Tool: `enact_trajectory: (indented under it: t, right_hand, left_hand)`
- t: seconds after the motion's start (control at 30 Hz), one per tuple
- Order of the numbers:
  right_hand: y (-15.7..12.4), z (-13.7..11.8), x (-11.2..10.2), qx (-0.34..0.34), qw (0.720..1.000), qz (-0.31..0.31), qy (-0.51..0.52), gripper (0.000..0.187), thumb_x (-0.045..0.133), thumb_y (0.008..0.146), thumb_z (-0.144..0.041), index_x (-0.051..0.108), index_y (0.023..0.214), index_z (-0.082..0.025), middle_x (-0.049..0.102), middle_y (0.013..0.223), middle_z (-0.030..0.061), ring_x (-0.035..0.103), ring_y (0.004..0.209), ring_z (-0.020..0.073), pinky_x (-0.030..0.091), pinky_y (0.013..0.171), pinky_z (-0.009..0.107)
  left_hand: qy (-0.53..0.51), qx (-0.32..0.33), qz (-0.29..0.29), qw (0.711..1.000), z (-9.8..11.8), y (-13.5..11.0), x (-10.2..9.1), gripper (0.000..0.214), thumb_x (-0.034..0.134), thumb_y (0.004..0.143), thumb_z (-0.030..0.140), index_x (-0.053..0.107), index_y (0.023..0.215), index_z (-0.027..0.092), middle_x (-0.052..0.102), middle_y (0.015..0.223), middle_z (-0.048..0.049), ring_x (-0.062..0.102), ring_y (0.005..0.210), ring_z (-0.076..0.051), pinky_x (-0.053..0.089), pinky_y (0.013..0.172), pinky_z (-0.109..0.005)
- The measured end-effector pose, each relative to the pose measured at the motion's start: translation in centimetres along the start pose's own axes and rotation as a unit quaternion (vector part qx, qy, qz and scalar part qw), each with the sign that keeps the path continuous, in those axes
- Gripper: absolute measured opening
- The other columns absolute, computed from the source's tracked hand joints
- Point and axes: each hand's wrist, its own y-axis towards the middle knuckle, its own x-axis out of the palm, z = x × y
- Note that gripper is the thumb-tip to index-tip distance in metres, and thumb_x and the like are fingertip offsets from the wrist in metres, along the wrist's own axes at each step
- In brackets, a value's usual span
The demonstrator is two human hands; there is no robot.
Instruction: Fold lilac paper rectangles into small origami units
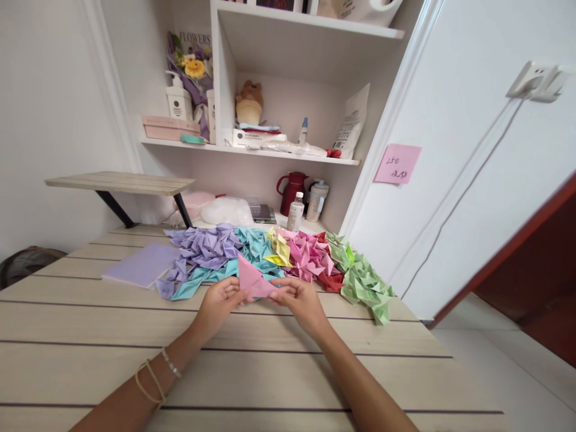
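A pink folded paper (252, 278), triangular in outline with a point at its upper left, is held up above the table between both hands. My left hand (221, 302) pinches its lower left corner between thumb and fingers. On the other side, my right hand (300, 302) grips the lower right corner in the same way. Just behind lie heaps of folded paper pieces: purple (211, 246), blue (254, 245), yellow (279, 247), pink (310, 255) and green (366, 282). Some red pieces (332, 282) sit between the pink and green ones.
A stack of purple paper sheets (141, 266) lies at the left on the slatted table (252, 378). Behind the heaps stand a clear bottle (295, 213), a red jug (292, 191) and a tumbler (317, 201). A small raised shelf (121, 182) stands at the back left.
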Motion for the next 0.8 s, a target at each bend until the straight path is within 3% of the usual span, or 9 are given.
enact_trajectory:
  t: [0.17,0.4,0.67,0.8]
  right_hand:
    - [-0.28,-0.92,-0.20,0.013,0.998,-0.036,0.047,0.034,0.065,0.067,-0.042,0.065,0.091,-0.018,0.068,0.087,0.0057,0.063,0.076,0.0183,0.051,0.065,0.030]
    - [-0.32,-0.60,-0.11,0.055,0.995,-0.043,0.075,0.033,0.071,0.063,-0.037,0.065,0.091,-0.020,0.067,0.077,0.0012,0.061,0.066,0.0126,0.048,0.058,0.023]
    - [-0.50,-0.77,-0.02,0.088,0.988,-0.073,0.102,0.031,0.068,0.067,-0.035,0.064,0.092,-0.019,0.065,0.075,0.0010,0.059,0.063,0.0107,0.048,0.058,0.022]
    - [-0.35,-0.67,-0.04,0.058,0.994,-0.066,0.070,0.027,0.065,0.069,-0.032,0.063,0.092,-0.017,0.063,0.073,0.0011,0.057,0.059,0.0095,0.046,0.056,0.020]
  left_hand:
    - [-0.015,-0.004,-0.040,0.999,0.39,0.01,0.07,0.019,0.063,0.068,0.031,0.062,0.078,0.015,0.061,0.052,0.0004,0.054,0.050,-0.011,0.042,0.052,-0.022]
    - [-0.050,-0.024,-0.095,0.994,0.18,-0.09,0.14,0.022,0.064,0.068,0.032,0.063,0.080,0.013,0.061,0.055,0.0002,0.053,0.052,-0.011,0.042,0.053,-0.021]
    - [-0.042,-0.034,-0.095,0.994,0.52,-0.31,0.34,0.025,0.066,0.066,0.035,0.063,0.077,0.013,0.061,0.053,-0.0004,0.053,0.050,-0.011,0.041,0.052,-0.022]
    - [-0.042,-0.030,-0.096,0.994,0.24,-0.19,0.27,0.025,0.066,0.066,0.036,0.064,0.075,0.013,0.061,0.052,-0.0003,0.053,0.049,-0.011,0.041,0.053,-0.022]
